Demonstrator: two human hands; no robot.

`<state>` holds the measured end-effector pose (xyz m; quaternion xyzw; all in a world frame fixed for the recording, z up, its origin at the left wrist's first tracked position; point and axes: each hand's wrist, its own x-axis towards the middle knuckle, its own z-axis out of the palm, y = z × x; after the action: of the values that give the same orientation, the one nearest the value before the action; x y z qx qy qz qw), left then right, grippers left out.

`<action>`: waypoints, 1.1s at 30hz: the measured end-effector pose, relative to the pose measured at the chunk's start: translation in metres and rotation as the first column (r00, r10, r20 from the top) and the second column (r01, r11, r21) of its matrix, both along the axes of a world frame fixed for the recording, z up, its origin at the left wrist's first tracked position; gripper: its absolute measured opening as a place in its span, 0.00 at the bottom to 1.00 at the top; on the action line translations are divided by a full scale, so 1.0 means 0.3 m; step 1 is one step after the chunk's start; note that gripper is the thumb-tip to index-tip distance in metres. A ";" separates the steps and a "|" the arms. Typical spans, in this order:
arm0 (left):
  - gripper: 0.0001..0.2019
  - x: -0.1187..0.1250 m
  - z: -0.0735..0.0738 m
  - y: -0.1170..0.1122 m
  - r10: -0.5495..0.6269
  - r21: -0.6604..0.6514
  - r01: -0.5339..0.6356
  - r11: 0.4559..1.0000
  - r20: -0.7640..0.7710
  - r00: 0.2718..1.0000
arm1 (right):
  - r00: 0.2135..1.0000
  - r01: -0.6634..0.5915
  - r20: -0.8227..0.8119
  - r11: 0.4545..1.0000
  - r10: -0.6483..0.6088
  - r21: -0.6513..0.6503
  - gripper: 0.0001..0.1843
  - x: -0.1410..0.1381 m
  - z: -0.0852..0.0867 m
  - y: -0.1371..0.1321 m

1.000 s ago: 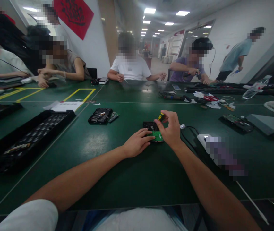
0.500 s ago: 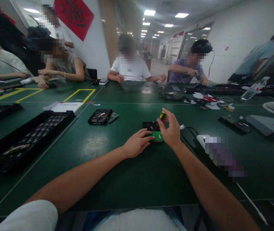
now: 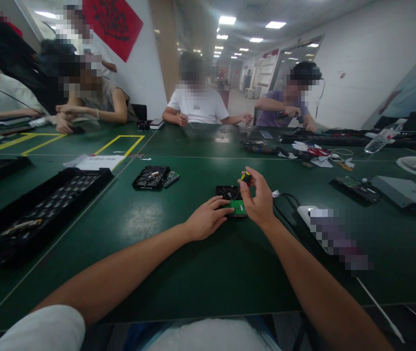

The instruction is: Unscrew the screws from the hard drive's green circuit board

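A small black hard drive (image 3: pixel 227 191) with a green circuit board (image 3: pixel 237 208) lies on the green table (image 3: pixel 179 253) in front of me. My left hand (image 3: pixel 206 219) rests on its near left edge, fingers curled and pressing it down. My right hand (image 3: pixel 259 200) pinches the yellow-and-black handle of a small screwdriver (image 3: pixel 245 177), held upright over the drive. The screwdriver's tip is hidden behind my fingers.
Another opened drive (image 3: pixel 151 176) lies farther left. A long black tray (image 3: pixel 36 209) sits at the left. Cables (image 3: pixel 284 200) and a white device (image 3: pixel 308 213) lie to the right. Several people sit across the table with tools, a bottle (image 3: pixel 381 138) and scissors (image 3: pixel 315 151).
My right hand has shifted slightly around the screwdriver handle, fingers turning it. My left hand stays on the drive. A person at the far right has walked out of view.
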<state>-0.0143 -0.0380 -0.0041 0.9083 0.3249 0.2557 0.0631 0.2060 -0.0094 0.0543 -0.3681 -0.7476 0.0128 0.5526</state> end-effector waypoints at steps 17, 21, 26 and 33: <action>0.20 0.004 0.008 -0.004 0.003 0.003 -0.003 1.000 -0.003 1.000 | 0.995 0.085 0.046 0.993 -0.089 0.082 0.23 -0.001 0.006 -0.004; 0.20 0.003 0.009 -0.004 0.007 -0.001 -0.008 1.000 -0.016 1.000 | 0.996 0.069 0.058 0.996 -0.072 0.062 0.23 0.002 -0.003 0.001; 0.20 0.003 0.006 -0.001 -0.002 0.000 0.002 1.000 -0.011 1.000 | 0.999 0.027 0.045 0.998 -0.029 0.051 0.26 0.003 -0.011 0.004; 0.20 0.002 0.001 -0.001 0.000 0.005 0.000 1.000 0.003 1.000 | 0.995 0.076 0.064 0.991 -0.083 0.107 0.21 0.001 0.007 -0.005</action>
<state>-0.0138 -0.0383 -0.0037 0.9082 0.3241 0.2578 0.0610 0.2064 -0.0108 0.0566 -0.3683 -0.7505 -0.0609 0.5453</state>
